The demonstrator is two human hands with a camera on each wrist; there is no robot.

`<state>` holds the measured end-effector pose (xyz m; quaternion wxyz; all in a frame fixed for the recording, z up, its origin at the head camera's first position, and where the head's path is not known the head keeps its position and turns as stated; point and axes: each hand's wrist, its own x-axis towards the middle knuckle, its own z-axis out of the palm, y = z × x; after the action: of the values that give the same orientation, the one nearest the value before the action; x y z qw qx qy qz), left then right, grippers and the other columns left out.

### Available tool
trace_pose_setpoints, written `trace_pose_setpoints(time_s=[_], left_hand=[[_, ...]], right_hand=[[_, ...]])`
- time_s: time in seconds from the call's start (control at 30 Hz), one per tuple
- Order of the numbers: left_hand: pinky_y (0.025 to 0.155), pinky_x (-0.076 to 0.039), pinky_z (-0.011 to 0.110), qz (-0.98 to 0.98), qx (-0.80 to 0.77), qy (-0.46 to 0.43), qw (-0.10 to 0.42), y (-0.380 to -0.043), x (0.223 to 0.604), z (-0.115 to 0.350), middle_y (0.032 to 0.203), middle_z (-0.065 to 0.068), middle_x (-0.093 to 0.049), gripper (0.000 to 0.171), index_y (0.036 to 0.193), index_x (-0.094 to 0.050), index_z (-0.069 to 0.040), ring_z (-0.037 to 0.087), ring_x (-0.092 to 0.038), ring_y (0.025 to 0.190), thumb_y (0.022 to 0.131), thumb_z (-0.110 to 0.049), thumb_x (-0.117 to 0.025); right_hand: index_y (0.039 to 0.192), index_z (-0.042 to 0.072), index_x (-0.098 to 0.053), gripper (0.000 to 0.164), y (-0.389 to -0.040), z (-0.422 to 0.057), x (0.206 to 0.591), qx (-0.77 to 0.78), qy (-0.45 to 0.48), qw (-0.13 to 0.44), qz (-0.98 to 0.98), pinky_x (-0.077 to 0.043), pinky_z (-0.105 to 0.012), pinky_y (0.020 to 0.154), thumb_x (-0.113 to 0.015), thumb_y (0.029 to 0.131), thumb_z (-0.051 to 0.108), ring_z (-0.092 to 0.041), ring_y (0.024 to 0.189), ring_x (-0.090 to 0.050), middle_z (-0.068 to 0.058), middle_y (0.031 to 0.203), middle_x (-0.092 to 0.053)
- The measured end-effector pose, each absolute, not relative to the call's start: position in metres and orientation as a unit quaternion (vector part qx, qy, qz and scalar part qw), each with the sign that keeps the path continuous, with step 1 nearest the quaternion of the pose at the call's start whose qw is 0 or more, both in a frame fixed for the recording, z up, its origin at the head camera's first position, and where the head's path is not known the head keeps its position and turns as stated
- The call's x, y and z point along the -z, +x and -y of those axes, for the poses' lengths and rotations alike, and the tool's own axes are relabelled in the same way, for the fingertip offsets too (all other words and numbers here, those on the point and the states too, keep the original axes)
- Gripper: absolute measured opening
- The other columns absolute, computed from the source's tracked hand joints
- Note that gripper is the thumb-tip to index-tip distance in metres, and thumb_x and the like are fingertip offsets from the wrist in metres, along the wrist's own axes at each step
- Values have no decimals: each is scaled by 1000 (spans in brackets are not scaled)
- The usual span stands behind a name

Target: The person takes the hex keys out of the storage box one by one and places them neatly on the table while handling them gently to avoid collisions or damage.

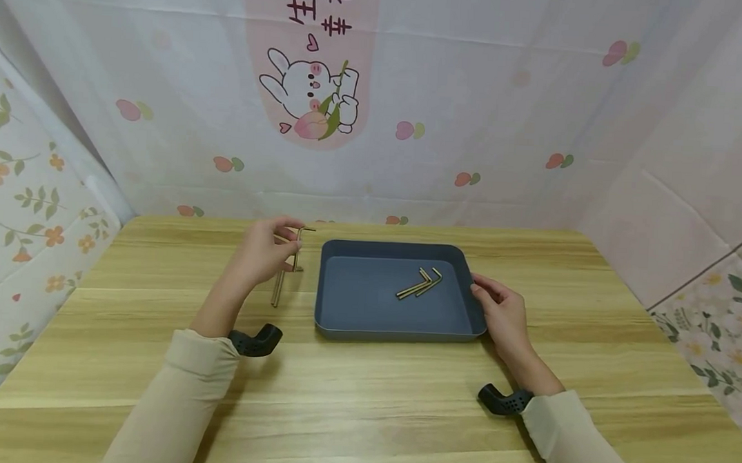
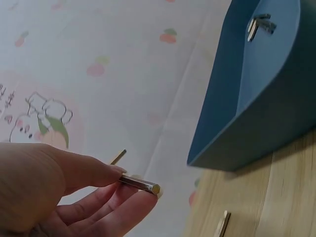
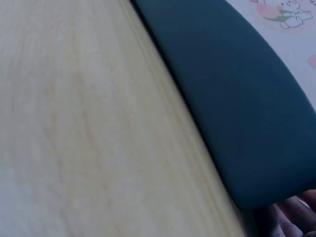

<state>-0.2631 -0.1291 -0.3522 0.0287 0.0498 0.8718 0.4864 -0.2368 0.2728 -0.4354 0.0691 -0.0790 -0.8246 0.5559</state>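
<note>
My left hand [image 1: 259, 253] pinches a brass-coloured L-shaped hex key [image 1: 297, 252] between thumb and fingers, left of the tray. In the left wrist view the hex key's [image 2: 140, 184] six-sided end points out past the fingertips. Below that hand, more brass hex key [image 1: 278, 293] lies on the table. Several hex keys [image 1: 420, 286] rest together inside the blue-grey tray [image 1: 366, 333], toward its right side. At the tray's right wall, my right hand [image 1: 509, 320] grips the rim. The right wrist view shows only some of its fingers [image 3: 294, 217], beside the tray's corner.
The tray stands on a wood-grain table [image 1: 363, 411]. Behind the table hangs a white curtain [image 1: 476, 112] with a rabbit print, and a flowered cloth [image 1: 29, 230] hangs at the left. Each wrist wears a black camera mount [image 1: 257, 340].
</note>
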Motion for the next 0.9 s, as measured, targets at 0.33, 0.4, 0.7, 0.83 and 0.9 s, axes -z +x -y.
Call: trace_pose_setpoints(time_s=[0.33,0.4,0.7,0.83,0.9], left_hand=[[73,-64,43,-884,-464,46,19,-265,357,143,120,25,-63,37,138,-60,-3,40,-67,111,101,-7,-58],[71,-64,42,-887,-459,46,15,-265,359,145,118,26,-64,36,136,-61,-2,40,-68,108,101,-7,-58],[68,-64,39,-897,-439,22,50,-267,369,154,119,28,-65,34,135,-62,-2,24,-72,71,102,-8,-56],[64,-62,33,-900,-431,16,58,-270,375,158,117,28,-66,33,133,-64,-1,19,-70,70,102,-8,-57],[63,-62,31,-901,-430,14,59,-271,378,160,117,28,-67,32,132,-65,0,20,-70,75,101,-7,-57]], right_hand=[[136,7,-64,39,-236,-273,435,-560,-83,69,821,-51,-8,79,-60,103,26,13,97,-60,-11,135,-65],[136,7,-64,39,-236,-273,435,-559,-83,69,822,-51,-8,79,-60,103,26,13,97,-60,-11,134,-66],[136,6,-64,39,-236,-273,436,-559,-77,70,822,-50,-7,81,-60,103,26,13,98,-59,-11,134,-65],[136,6,-65,39,-237,-273,436,-559,-76,73,823,-51,-7,80,-60,103,26,13,97,-59,-8,131,-67],[135,6,-65,39,-237,-273,436,-559,-76,74,822,-51,-7,80,-61,102,25,14,97,-60,-6,129,-68]])
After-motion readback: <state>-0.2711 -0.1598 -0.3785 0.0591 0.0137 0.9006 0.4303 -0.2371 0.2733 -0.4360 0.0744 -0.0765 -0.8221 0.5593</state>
